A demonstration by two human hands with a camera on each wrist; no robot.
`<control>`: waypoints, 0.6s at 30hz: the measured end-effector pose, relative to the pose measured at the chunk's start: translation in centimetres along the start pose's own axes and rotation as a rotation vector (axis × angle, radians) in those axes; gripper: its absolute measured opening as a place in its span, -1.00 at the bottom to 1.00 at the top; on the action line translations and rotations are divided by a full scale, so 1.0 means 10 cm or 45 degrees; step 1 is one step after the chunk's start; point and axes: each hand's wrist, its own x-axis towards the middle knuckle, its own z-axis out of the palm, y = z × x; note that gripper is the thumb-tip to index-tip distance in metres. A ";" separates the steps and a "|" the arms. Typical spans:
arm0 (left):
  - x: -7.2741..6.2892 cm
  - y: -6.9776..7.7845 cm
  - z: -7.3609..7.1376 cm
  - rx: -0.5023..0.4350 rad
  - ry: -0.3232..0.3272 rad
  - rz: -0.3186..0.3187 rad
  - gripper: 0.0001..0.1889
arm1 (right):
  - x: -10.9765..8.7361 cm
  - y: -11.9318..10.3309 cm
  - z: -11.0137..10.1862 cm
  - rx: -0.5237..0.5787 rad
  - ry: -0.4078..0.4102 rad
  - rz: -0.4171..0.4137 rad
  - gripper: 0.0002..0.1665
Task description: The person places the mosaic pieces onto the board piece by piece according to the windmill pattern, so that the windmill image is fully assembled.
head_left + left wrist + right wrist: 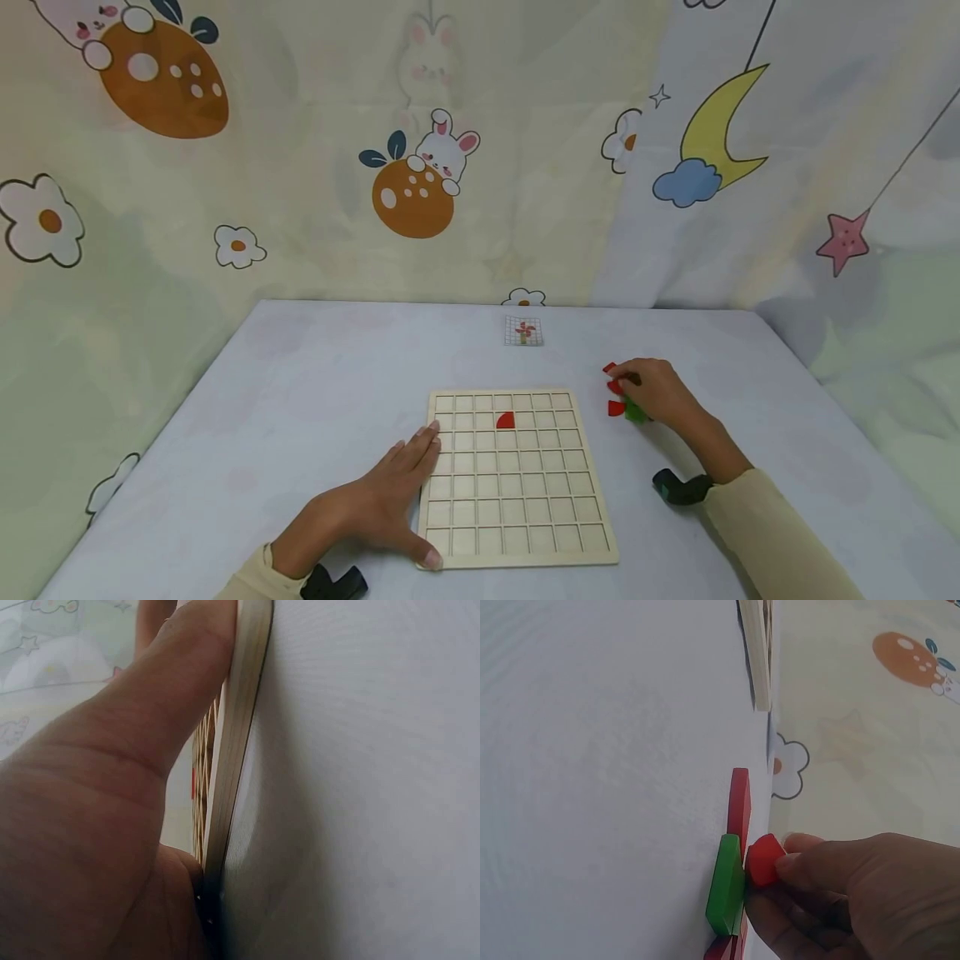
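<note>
A pale wooden grid board lies on the table, with a red quarter-circle tile in one cell of its second row. My left hand rests along the board's left edge, fingers outstretched and thumb at the near left corner; its thumb touches the board's side in the left wrist view. Beyond the board's right side, my right hand pinches a red tile between thumb and fingers. Close by lie a green tile and other red tiles; the hand partly hides this group.
A small card with a pinwheel picture on a grid lies near the far edge of the white table. Behind it hangs a cloth printed with rabbits, flowers and a moon. Dark wrist devices sit at both wrists.
</note>
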 end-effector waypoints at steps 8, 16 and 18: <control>0.02 -0.02 0.01 0.004 0.004 0.019 0.45 | 0.02 -0.03 -0.02 -0.041 -0.006 -0.013 -0.73; 0.01 -0.01 -0.01 -0.011 0.002 0.014 0.44 | 0.01 -0.06 0.04 0.025 0.028 -0.068 -0.77; 0.00 -0.01 -0.01 -0.018 0.005 0.016 0.44 | 0.01 -0.08 0.06 0.036 0.037 -0.096 -0.78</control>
